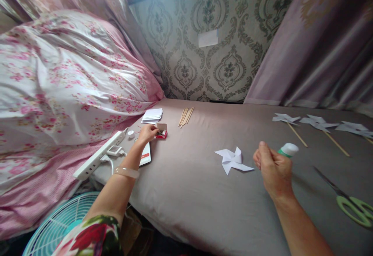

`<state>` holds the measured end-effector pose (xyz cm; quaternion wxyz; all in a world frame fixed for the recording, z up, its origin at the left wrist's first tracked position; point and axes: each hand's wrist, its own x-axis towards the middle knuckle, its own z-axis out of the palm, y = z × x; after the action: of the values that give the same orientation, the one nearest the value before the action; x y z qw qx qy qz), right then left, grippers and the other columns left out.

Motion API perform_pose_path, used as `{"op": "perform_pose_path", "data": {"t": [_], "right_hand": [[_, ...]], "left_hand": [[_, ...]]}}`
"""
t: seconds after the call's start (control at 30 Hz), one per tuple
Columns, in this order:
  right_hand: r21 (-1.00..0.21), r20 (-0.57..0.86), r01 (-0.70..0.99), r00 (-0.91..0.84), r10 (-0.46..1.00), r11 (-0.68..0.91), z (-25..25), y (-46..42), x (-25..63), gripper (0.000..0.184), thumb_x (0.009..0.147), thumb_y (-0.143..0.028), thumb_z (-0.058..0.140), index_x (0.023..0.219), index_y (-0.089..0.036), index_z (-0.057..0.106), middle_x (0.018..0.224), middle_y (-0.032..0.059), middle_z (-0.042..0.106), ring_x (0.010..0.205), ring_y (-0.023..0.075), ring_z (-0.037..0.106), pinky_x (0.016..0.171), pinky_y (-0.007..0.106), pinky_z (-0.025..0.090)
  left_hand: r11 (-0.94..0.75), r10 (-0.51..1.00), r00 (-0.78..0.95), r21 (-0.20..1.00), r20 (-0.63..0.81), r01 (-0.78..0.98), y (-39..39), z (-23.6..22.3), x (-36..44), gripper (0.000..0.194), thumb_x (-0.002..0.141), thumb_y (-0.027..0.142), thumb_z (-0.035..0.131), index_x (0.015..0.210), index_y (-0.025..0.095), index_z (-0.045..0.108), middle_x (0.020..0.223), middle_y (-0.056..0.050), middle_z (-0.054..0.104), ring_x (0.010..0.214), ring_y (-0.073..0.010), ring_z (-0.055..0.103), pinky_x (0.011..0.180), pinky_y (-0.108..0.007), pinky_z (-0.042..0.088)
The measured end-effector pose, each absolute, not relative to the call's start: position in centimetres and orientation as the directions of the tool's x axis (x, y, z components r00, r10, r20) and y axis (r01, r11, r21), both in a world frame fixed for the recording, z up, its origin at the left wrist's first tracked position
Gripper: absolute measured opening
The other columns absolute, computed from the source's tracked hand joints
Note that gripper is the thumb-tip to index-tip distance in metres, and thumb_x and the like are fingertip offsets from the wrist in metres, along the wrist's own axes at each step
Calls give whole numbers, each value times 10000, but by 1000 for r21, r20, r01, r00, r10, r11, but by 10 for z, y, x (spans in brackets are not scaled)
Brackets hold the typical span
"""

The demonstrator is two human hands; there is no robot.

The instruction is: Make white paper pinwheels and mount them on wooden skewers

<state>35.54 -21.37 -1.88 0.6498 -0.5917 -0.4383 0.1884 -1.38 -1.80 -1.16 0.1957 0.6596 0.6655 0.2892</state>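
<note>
My left hand (148,133) is at the left edge of a small red box (161,134) with its lid up and small dark items inside. Its fingers are drawn together, and what they pinch is too small to tell. My right hand (272,166) is closed above the bed, thumb on top; whatever it holds is hidden. Just behind its knuckles shows a glue stick (288,150) with a white cap and green body, partly covered by the hand. A folded white paper pinwheel (232,159) without a stick lies left of my right hand.
Wooden sticks (185,117) and stacked white paper (152,115) lie at the back. Pinwheels on sticks (317,123) and green-handled scissors (354,209) are at right. A phone or tablet (145,154), white cap (131,134), power strip (100,155) and fan (62,225) are at left.
</note>
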Motion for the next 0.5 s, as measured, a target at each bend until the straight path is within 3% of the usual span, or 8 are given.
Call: {"op": "perform_pose_path", "data": {"t": [0.17,0.27,0.4,0.5], "right_hand": [[-938,335,274,546,768,214,-19,-213,355,512,885,-512,469,497,-215,320,470,-51,312,451,87,294,452,268,234],[-941,328,264,550,768,213,-16,-214,353,514,878,-513,475,493,-216,311,466,-53,307,448,84,295,448,263,236],[-936,325,302,541,776,181,-10,-216,350,518,875,-517,466,480,-209,333,460,-49,325,441,81,303,438,253,246],[-907,339,389,458,822,158,-9,-217,346,490,850,-510,509,484,-192,431,464,-36,399,453,89,373,449,238,299]], "left_hand": [[-73,982,-90,766,168,638,-33,-4,-6,280,688,378,562,768,124,648,699,-63,661,641,-173,570,579,-265,403],[-78,979,-141,902,151,425,-40,3,3,268,628,366,645,733,119,636,662,-57,646,605,-150,557,557,-252,411],[16,990,-141,990,4,140,-58,8,33,251,557,312,741,667,121,621,626,-39,624,545,-106,526,517,-221,406],[179,984,24,982,-177,-64,-85,7,73,202,577,221,753,690,111,627,631,-27,616,502,-61,494,471,-174,377]]}}
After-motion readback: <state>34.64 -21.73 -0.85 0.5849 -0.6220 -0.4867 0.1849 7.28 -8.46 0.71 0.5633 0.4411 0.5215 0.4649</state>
